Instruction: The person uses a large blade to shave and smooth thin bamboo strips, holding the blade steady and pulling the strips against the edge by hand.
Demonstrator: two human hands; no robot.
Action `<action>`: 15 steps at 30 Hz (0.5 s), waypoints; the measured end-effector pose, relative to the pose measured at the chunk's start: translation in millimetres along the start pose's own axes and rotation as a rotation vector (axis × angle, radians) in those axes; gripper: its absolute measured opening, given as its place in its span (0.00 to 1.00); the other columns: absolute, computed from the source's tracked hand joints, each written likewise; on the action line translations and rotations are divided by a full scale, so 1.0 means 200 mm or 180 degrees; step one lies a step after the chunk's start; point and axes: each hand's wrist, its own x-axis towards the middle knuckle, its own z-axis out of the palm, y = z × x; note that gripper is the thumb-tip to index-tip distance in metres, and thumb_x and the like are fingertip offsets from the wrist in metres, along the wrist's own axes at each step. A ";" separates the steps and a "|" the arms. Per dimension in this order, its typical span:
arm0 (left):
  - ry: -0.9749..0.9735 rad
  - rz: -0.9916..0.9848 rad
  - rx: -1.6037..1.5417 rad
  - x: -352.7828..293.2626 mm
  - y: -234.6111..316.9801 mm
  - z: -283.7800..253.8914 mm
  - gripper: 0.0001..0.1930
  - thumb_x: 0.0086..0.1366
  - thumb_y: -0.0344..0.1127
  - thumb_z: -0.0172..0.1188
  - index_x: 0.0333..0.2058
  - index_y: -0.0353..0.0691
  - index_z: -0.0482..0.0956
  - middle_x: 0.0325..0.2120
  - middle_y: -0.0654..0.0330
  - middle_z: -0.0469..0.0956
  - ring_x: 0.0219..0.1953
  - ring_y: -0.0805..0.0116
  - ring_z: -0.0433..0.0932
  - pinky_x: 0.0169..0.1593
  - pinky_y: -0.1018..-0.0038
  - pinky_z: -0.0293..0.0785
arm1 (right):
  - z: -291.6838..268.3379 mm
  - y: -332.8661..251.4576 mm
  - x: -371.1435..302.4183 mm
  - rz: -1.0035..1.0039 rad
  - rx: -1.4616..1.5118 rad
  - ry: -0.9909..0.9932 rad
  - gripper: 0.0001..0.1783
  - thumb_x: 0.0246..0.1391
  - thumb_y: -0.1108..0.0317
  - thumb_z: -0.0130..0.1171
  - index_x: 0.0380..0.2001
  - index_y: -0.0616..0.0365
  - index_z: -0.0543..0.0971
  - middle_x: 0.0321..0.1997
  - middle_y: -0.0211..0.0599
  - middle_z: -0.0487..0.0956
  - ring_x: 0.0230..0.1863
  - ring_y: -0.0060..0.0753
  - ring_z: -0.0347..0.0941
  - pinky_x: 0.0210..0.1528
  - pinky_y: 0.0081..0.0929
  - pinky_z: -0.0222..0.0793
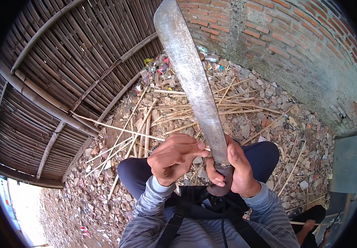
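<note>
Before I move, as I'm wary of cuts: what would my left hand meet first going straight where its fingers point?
Probably the machete blade, near its handle, just right of your left hand; depth between them is hard to judge.

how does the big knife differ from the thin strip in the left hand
The big knife has a broad, greyish metal blade, while the strip is narrow and pale tan. The knife is gripped by its dark handle in the right hand; the strip is pinched in the left hand. The knife points up the picture, whereas the strip runs off to the left. Both are long and held.
</note>
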 end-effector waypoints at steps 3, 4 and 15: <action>-0.0050 0.0060 0.0096 0.02 0.00 0.00 0.23 0.51 0.13 0.73 0.23 0.39 0.62 0.34 0.45 0.88 0.37 0.52 0.88 0.40 0.61 0.85 | 0.01 0.00 -0.01 0.0059 0.0084 0.0097 0.21 0.79 0.47 0.39 0.46 0.56 0.65 0.25 0.38 0.72 0.21 0.21 0.65 0.20 0.19 0.60; -0.0043 0.0112 0.0145 0.02 0.02 0.00 0.23 0.51 0.12 0.72 0.23 0.39 0.62 0.34 0.45 0.88 0.37 0.52 0.88 0.39 0.60 0.86 | 0.02 -0.01 -0.01 0.0117 0.0190 0.0079 0.21 0.79 0.47 0.39 0.46 0.56 0.65 0.25 0.38 0.72 0.21 0.21 0.65 0.20 0.19 0.60; -0.0171 -0.0167 -0.0139 0.05 0.07 -0.02 0.24 0.55 0.13 0.70 0.22 0.40 0.61 0.33 0.44 0.88 0.37 0.50 0.88 0.40 0.60 0.84 | -0.07 -0.01 0.00 -0.0303 -0.0737 -0.0406 0.25 0.78 0.44 0.41 0.49 0.59 0.64 0.27 0.37 0.73 0.19 0.20 0.64 0.22 0.19 0.59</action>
